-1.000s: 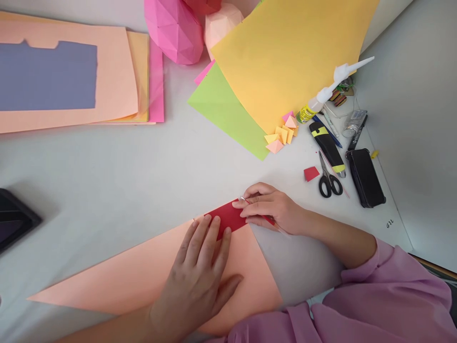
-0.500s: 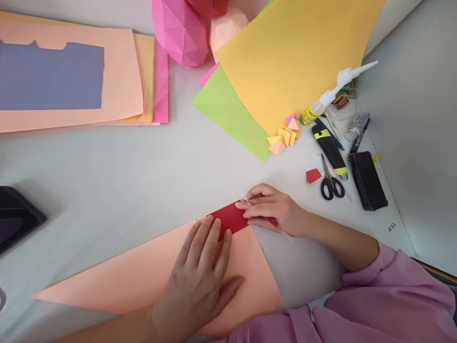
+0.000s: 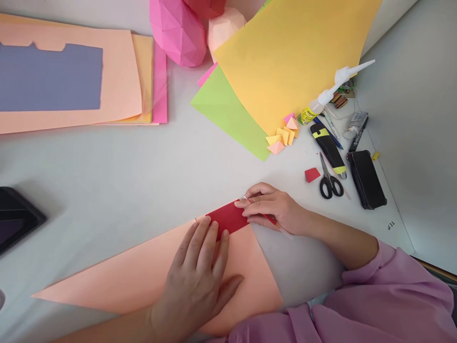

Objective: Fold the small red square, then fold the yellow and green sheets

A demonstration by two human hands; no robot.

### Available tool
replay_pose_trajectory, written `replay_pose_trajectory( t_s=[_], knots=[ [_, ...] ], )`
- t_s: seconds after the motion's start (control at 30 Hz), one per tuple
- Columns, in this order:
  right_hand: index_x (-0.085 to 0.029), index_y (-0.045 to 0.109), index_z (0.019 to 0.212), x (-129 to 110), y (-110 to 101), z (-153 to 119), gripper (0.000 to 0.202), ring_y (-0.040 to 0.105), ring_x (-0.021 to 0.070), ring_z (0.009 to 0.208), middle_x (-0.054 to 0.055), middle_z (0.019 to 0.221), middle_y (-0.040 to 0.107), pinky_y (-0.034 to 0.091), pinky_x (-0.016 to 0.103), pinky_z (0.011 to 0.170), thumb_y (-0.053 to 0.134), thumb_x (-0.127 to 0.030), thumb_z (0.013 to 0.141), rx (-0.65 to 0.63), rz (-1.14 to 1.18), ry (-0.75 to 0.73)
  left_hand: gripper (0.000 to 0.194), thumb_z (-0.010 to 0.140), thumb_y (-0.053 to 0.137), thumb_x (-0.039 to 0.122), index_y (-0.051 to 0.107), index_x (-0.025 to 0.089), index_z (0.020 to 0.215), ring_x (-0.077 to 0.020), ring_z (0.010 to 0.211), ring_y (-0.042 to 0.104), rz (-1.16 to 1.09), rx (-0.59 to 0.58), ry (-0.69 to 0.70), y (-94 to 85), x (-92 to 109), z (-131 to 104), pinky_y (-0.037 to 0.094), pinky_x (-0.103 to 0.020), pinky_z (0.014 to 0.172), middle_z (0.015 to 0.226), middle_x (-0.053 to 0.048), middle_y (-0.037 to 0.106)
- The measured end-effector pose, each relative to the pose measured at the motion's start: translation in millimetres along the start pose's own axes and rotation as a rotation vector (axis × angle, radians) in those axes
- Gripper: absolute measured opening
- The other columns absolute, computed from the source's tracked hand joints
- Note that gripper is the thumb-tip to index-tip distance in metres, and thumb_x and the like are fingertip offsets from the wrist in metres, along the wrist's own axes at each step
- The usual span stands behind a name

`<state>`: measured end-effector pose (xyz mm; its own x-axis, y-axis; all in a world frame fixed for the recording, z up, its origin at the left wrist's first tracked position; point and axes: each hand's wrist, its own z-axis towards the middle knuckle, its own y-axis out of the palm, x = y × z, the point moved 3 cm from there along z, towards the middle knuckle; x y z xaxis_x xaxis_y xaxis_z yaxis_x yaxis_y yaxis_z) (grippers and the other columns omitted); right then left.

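Observation:
A red paper piece (image 3: 230, 216) lies on a large peach paper sheet (image 3: 124, 276), along its upper edge. My left hand (image 3: 198, 267) rests flat over both, fingers stretched out and fingertips on the left part of the red piece. At the red piece's right end, my right hand (image 3: 273, 206) is closed around a thin red pen (image 3: 269, 219) with a silvery tip. The pen's tip is by the upper right corner of the red piece. Some right fingertips touch the red paper. Fingers hide part of the pen.
Scissors (image 3: 330, 183), a utility knife (image 3: 328, 150), a red scrap (image 3: 312, 175) and a phone-like black object (image 3: 366, 178) lie right. A glue bottle (image 3: 310, 112) rests near yellow paper (image 3: 293, 57). Faceted paper shapes (image 3: 180, 35) stand behind; stacked sheets (image 3: 121, 71) lie left.
The whole view has shifted slightly. Both hands, the pen and the papers keep nearly the same positions relative to each other.

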<state>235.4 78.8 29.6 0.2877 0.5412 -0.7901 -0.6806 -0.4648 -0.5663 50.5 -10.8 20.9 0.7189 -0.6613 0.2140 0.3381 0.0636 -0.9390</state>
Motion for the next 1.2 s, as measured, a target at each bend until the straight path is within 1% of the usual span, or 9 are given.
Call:
replay_pose_trajectory(
  t_s=[0.33,0.5,0.63,0.7,0.77,0.83,0.93,1.1,1.2],
  knots=[
    [-0.018,0.066,0.098,8,5,-7,0.015,0.059,0.0157,0.101,0.010,0.106,0.067,0.058,0.030,0.081,0.060,-0.012,0.086,0.055,0.091,0.038,0.054,0.087,0.051,0.044,0.058,-0.003,0.113,-0.0447,0.123,0.046,0.008,0.018,0.027,-3.6,1,1,0.042,-0.055,0.099,0.119,-0.031,0.057],
    [-0.019,0.067,0.099,3,-5,-2,0.014,0.057,0.0169,0.104,0.009,0.106,0.069,0.053,0.034,0.089,0.063,-0.022,0.087,-0.009,0.089,0.125,0.052,0.086,0.053,0.042,0.062,-0.004,0.109,-0.0437,0.119,0.050,0.038,0.040,0.001,-2.2,3,2,0.041,-0.053,0.100,0.118,-0.029,0.060],
    [-0.018,0.066,0.099,-15,-14,13,0.029,0.057,0.0170,0.102,0.009,0.102,0.069,0.046,0.040,0.096,0.043,-0.037,0.098,0.086,0.125,0.162,0.055,0.083,0.055,0.045,0.065,-0.003,0.108,-0.0436,0.118,0.051,0.058,0.025,-0.007,-1.8,4,5,0.040,-0.052,0.101,0.117,-0.026,0.062],
    [-0.017,0.064,0.104,-22,-7,25,0.046,0.058,0.0164,0.093,0.009,0.096,0.065,0.049,0.038,0.088,0.031,-0.047,0.099,0.099,0.202,0.181,0.055,0.082,0.055,0.046,0.065,-0.001,0.107,-0.0430,0.118,0.051,0.078,0.018,0.001,-2.3,3,6,0.038,-0.052,0.101,0.117,-0.025,0.062],
    [-0.016,0.061,0.111,-24,8,38,0.053,0.058,0.0135,0.078,0.006,0.090,0.060,0.052,0.031,0.072,0.026,-0.054,0.098,0.020,0.315,0.236,0.056,0.082,0.054,0.049,0.066,0.000,0.107,-0.0424,0.119,0.051,0.096,0.008,0.001,-2.4,2,6,0.037,-0.052,0.102,0.118,-0.025,0.062],
    [-0.016,0.060,0.108,-20,26,48,0.048,0.056,0.0103,0.067,0.003,0.083,0.057,0.050,0.025,0.061,0.031,-0.052,0.098,-0.058,0.391,0.313,0.060,0.081,0.054,0.052,0.065,0.000,0.109,-0.0420,0.119,0.051,0.106,-0.007,-0.002,-1.8,2,6,0.036,-0.052,0.102,0.119,-0.026,0.061],
    [-0.015,0.063,0.079,-13,41,56,0.036,0.058,0.0098,0.069,0.001,0.074,0.057,0.050,0.023,0.064,0.045,-0.042,0.095,-0.030,0.321,0.343,0.065,0.081,0.053,0.055,0.063,0.000,0.114,-0.0420,0.121,0.050,0.112,-0.020,0.003,-0.6,2,6,0.032,-0.052,0.104,0.122,-0.026,0.060],
    [-0.016,0.057,0.078,-7,42,51,0.018,0.060,0.0103,0.062,0.000,0.072,0.062,0.049,0.020,0.053,0.059,-0.033,0.086,-0.029,0.332,0.504,0.067,0.081,0.053,0.057,0.064,0.000,0.115,-0.0428,0.120,0.050,0.115,-0.013,0.004,-0.2,2,6,0.029,-0.053,0.105,0.122,-0.025,0.060],
    [-0.018,0.052,0.070,-6,40,51,0.020,0.060,0.0107,0.061,0.000,0.072,0.062,0.050,0.021,0.052,0.062,-0.030,0.083,-0.045,0.319,0.575,0.069,0.081,0.052,0.057,0.063,-0.001,0.117,-0.0442,0.120,0.050,0.116,-0.018,0.001,0.1,2,7,0.028,-0.053,0.105,0.121,-0.026,0.061]
  ],
)
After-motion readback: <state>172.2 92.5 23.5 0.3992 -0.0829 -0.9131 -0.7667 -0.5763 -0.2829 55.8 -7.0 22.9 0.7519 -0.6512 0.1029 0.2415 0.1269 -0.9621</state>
